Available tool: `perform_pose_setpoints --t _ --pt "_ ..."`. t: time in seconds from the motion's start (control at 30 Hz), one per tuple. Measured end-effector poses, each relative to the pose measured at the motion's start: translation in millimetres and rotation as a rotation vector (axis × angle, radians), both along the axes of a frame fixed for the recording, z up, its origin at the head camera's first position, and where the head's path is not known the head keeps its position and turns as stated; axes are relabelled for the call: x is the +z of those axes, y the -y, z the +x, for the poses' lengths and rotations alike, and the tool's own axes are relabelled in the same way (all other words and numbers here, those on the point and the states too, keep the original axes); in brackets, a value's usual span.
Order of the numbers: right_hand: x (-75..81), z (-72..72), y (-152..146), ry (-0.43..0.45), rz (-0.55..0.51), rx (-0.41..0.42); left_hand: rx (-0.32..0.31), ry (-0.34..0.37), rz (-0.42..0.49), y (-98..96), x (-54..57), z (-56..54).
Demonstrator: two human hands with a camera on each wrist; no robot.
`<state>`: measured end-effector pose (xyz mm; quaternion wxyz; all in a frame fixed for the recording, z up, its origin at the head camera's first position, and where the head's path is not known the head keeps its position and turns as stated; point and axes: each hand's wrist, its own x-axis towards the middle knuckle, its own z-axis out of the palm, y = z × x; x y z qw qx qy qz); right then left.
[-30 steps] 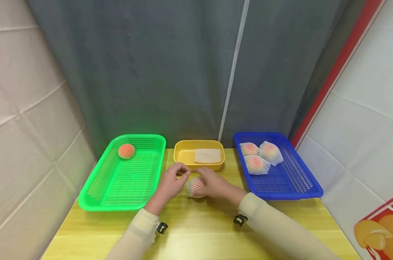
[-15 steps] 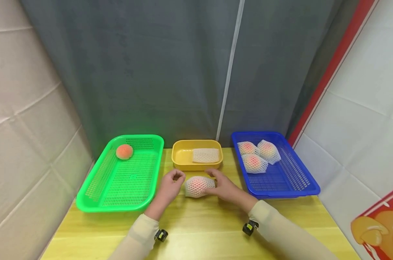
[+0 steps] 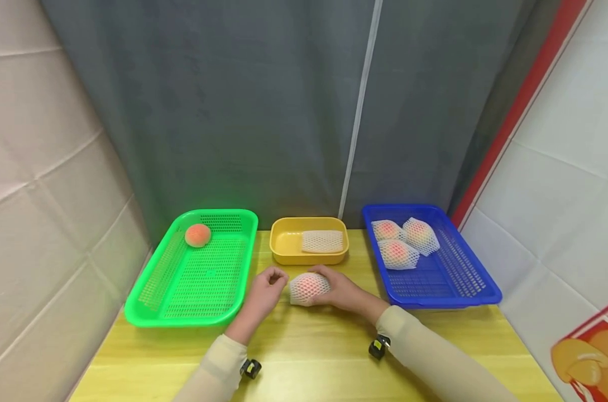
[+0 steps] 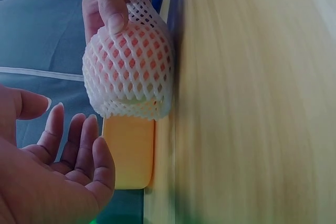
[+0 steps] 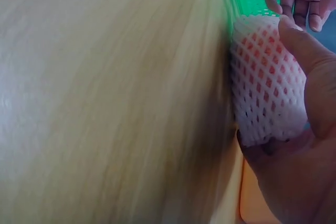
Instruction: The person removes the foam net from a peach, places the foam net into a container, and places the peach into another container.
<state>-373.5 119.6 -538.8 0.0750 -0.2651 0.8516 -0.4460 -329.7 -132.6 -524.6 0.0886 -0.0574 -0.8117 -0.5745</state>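
A peach in a white foam net sleeve [image 3: 309,288] rests on the wooden table in front of the yellow bin. My right hand [image 3: 338,289] grips it from the right, with the thumb [image 5: 304,45] lying along the netting in the right wrist view. Pink skin shows through the mesh. Just left of the peach, my left hand [image 3: 264,290] holds nothing. In the left wrist view its fingers [image 4: 84,145] are loosely bent, apart from the net.
A green basket [image 3: 190,322] at left holds one bare peach [image 3: 198,235]. The yellow bin [image 3: 309,259] at the back contains flat foam netting [image 3: 322,241]. Several netted peaches [image 3: 397,254] lie in the blue basket [image 3: 444,301] at right.
My right hand let its fingers come away from the netted peach, then closed round it again. My left hand drew back slightly from the peach, toward the left and nearer me.
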Motion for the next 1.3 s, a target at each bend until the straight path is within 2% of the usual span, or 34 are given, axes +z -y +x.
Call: perform_pose_setpoints --t 0.37,0.53,0.73,1.0,1.3 --pt "-4.6 0.3 6 0.021 -0.025 0.014 -0.005 -0.018 -0.019 -2.9 -0.9 -0.2" --pt "-4.1 2.4 6 0.008 -0.032 -0.021 -0.024 -0.053 -0.015 -6.7 5.2 1.0" --pt "2.7 5.6 6 -0.021 -0.094 -0.054 -0.029 -0.088 0.008 -7.9 14.5 4.1" --pt "27.7 16.6 6 -0.067 -0.146 -0.074 0.007 -0.106 0.034 -2.8 26.8 4.8" --pt "77.8 28.6 1 -0.173 -0.162 -0.035 -0.009 -0.147 0.068 4.5 39.2 5.6"
